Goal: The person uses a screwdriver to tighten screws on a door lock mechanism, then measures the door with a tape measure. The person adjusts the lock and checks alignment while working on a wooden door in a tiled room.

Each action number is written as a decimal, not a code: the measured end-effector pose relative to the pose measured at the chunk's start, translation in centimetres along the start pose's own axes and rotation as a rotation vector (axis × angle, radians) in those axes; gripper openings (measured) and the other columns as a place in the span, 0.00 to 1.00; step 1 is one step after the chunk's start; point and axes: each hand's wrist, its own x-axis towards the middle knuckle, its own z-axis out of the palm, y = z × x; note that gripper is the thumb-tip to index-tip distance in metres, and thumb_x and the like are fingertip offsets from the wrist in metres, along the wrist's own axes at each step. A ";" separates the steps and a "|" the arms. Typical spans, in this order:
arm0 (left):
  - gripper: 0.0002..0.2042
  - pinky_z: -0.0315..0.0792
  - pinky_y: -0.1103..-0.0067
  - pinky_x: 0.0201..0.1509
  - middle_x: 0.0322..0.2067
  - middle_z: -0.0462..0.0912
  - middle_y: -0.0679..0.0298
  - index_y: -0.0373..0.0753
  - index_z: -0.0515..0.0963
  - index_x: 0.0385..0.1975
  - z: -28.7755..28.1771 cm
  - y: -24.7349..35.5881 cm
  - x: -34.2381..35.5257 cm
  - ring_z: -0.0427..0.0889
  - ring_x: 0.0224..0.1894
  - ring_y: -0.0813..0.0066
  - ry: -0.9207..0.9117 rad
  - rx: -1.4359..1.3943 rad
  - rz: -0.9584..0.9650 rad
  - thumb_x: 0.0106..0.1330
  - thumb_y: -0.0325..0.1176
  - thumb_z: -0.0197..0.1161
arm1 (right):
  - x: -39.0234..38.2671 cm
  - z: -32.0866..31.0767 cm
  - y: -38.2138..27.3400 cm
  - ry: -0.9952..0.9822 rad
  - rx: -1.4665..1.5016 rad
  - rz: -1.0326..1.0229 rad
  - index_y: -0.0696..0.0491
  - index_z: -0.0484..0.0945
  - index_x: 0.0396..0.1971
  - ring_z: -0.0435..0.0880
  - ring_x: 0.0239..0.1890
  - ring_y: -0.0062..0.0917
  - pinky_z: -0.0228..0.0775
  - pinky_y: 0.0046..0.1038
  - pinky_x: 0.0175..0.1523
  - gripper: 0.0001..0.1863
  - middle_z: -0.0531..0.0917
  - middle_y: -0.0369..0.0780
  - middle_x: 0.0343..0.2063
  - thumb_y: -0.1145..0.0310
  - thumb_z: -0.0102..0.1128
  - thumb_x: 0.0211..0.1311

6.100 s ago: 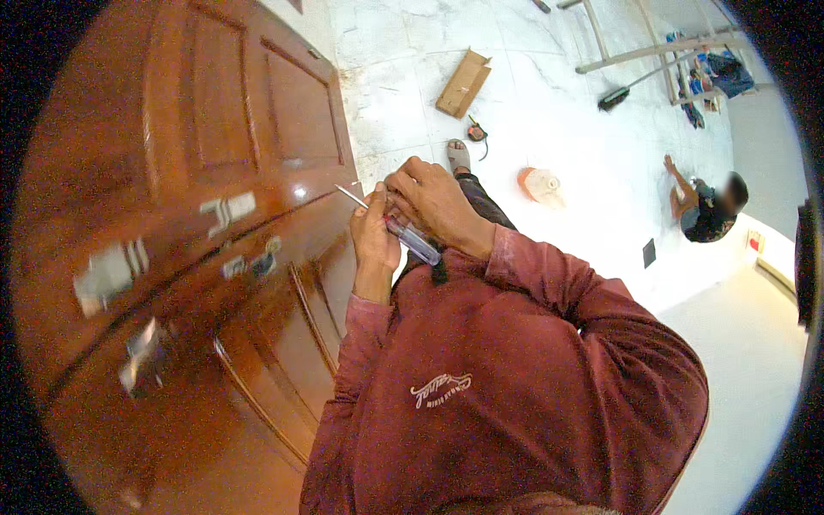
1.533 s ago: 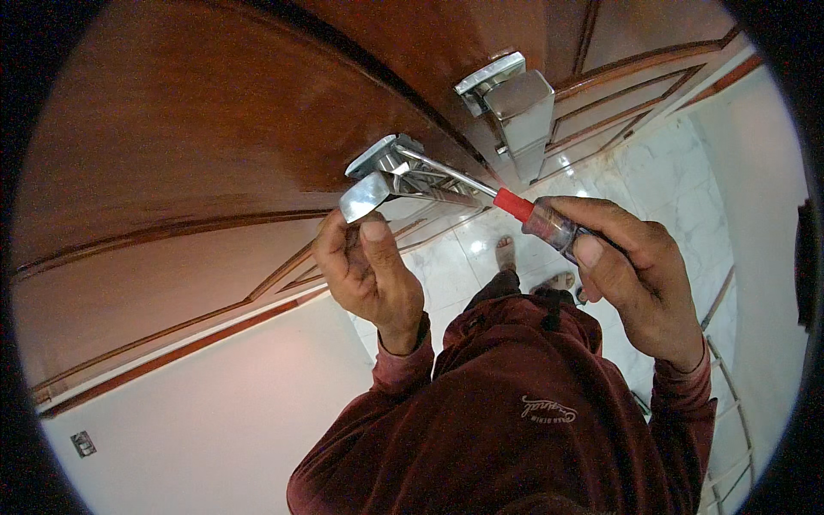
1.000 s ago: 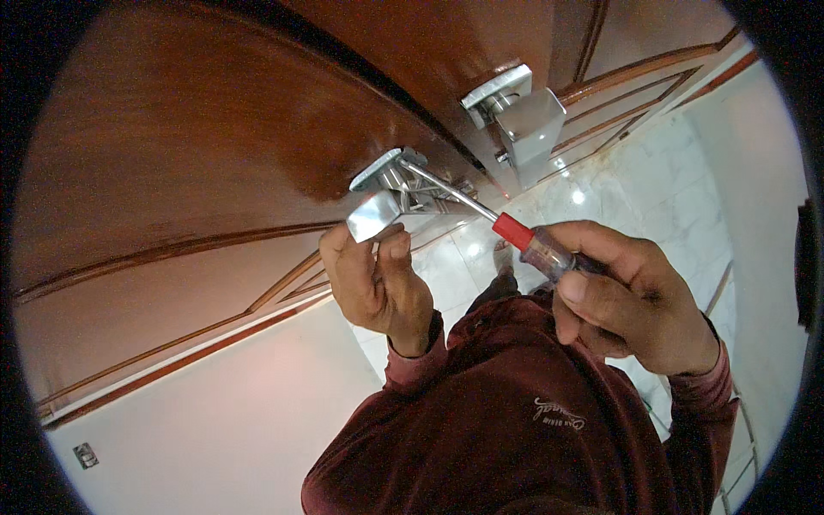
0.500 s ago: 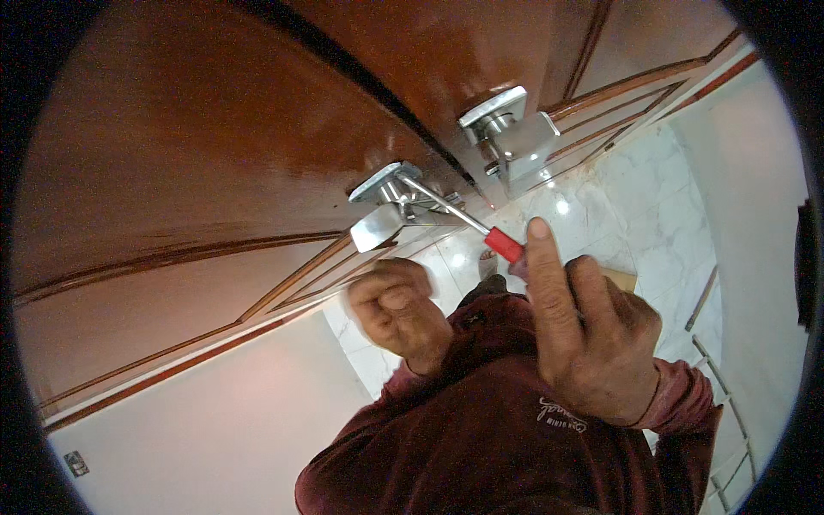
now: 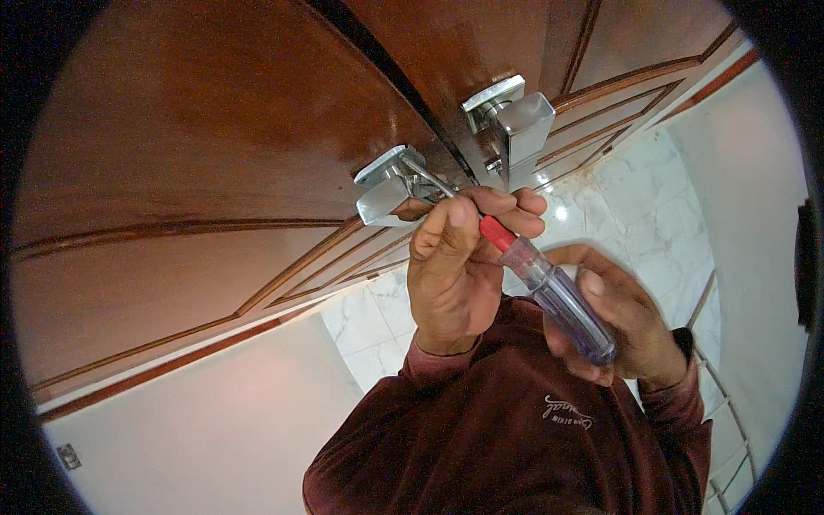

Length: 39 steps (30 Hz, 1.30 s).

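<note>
While your left hand (image 5: 457, 287) is pinching the shaft (image 5: 429, 177) of the screwdriver (image 5: 562, 305) between thumb and finger, just beside the silver door handle (image 5: 382, 202), your right hand (image 5: 639, 313) is cupping the clear grip (image 5: 588, 330), farther from that handle and nearer your body. Your right fingers are curling partway beneath the grip, the thumb lying alongside; you cannot tell how firmly they are pressing. The tool's tip is reaching the door handle's backplate (image 5: 386, 166), though whether it is seating in anything is too small to tell. A second handle (image 5: 525, 124) is standing to the door handle's right. By its look, you are handling something light and stiff; its smooth plastic is probably feeling slightly slippery, so the ridged grip is offering the surest hold, the thin shaft suiting only light guiding.
</note>
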 end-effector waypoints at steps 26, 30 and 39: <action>0.17 0.61 0.53 0.67 0.29 0.81 0.53 0.32 0.73 0.46 -1.4 -0.8 0.2 0.81 0.40 0.54 -0.122 -0.067 -0.064 0.75 0.41 0.47 | 0.5 1.1 1.3 0.140 -0.082 -0.019 0.60 0.71 0.52 0.69 0.14 0.24 0.62 0.28 0.20 0.22 0.71 0.35 0.18 0.61 0.59 0.66; 0.17 0.65 0.53 0.64 0.30 0.81 0.52 0.32 0.74 0.44 0.3 0.0 0.3 0.81 0.40 0.54 0.025 -0.031 -0.127 0.74 0.42 0.49 | 1.9 2.7 2.9 0.611 -1.685 -0.764 0.61 0.72 0.52 0.75 0.19 0.34 0.68 0.32 0.22 0.24 0.75 0.44 0.23 0.70 0.67 0.56; 0.17 0.64 0.55 0.64 0.31 0.83 0.53 0.33 0.74 0.42 -1.7 -1.4 0.3 0.83 0.42 0.53 -0.134 -0.130 -0.058 0.73 0.43 0.50 | 1.3 1.2 3.4 0.401 -1.013 -0.684 0.61 0.73 0.50 0.74 0.20 0.24 0.65 0.27 0.22 0.24 0.77 0.41 0.24 0.66 0.68 0.57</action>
